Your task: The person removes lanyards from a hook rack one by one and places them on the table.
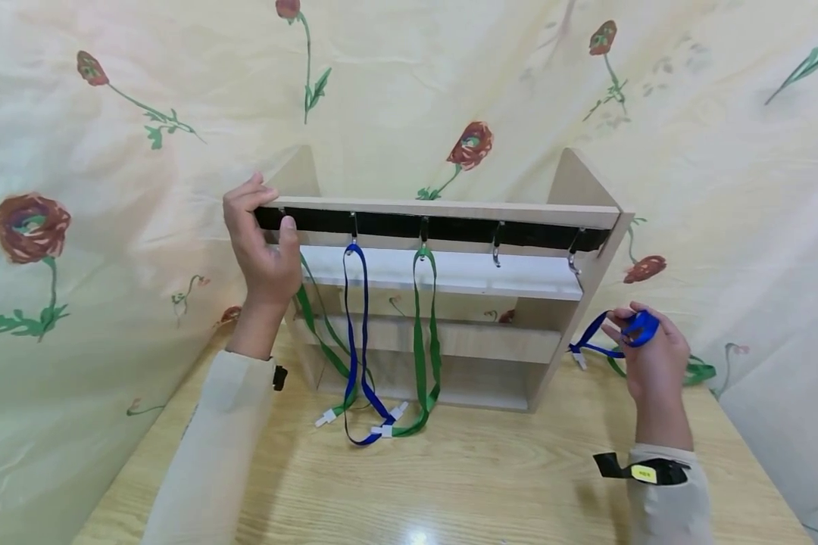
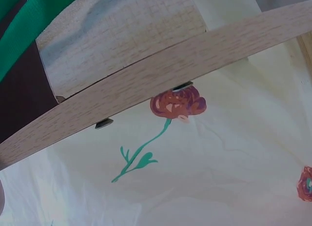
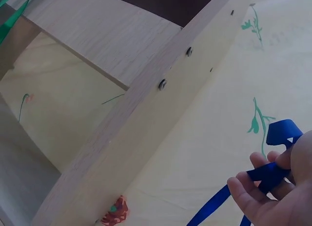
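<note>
My left hand [image 1: 262, 253] grips the left end of a small wooden rack [image 1: 450, 204], thumb in front and fingers at the top edge. At the right, a blue lanyard [image 1: 641, 328] is held in the fingers of my right hand [image 1: 657, 371], beside the rack's side panel; the right wrist view shows its blue strap [image 3: 214, 205] too. Metal hooks line a black strip [image 1: 388, 224]. From them hang a blue lanyard [image 1: 364, 325] and a green lanyard [image 1: 419, 348]. Another green lanyard [image 1: 326, 350] hangs near the left hand, its upper end hidden. Two right-hand hooks [image 1: 496, 250] carry nothing.
A green lanyard [image 1: 700, 371] lies on the wooden table [image 1: 484, 477] behind my right hand. Flower-patterned cloth [image 1: 395, 98] stands behind the rack and at both sides. White clips [image 1: 382, 431] on the hanging lanyards reach down near the tabletop.
</note>
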`<state>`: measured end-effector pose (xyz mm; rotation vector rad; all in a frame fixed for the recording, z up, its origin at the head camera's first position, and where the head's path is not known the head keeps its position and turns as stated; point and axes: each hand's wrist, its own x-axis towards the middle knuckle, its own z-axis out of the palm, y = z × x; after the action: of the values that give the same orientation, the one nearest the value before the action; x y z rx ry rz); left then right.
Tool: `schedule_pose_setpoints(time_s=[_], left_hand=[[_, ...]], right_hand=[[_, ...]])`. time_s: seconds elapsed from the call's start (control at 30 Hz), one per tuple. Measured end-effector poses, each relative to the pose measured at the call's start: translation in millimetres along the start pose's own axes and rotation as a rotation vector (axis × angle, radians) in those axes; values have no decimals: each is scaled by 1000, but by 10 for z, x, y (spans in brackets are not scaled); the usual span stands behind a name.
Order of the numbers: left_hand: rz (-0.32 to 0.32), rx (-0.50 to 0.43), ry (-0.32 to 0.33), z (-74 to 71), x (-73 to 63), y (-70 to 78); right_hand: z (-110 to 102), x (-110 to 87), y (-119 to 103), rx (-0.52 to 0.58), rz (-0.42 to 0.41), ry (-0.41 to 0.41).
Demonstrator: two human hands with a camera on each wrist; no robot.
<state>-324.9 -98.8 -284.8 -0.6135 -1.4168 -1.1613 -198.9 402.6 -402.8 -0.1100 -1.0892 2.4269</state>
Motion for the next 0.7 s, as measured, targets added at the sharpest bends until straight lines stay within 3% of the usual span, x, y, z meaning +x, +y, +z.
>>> schedule_pose_setpoints(time_s=[0.17,0.43,0.7], left_hand=[[4,-9,4,0,15,12],[-1,-14,7,3,15,25],[-14,-15,5,-1,0,19]], right_hand=[[-21,21,-22,-117,49,55],[-52,82,2,-434,162,173],[-124,88,68,-433,212,127]])
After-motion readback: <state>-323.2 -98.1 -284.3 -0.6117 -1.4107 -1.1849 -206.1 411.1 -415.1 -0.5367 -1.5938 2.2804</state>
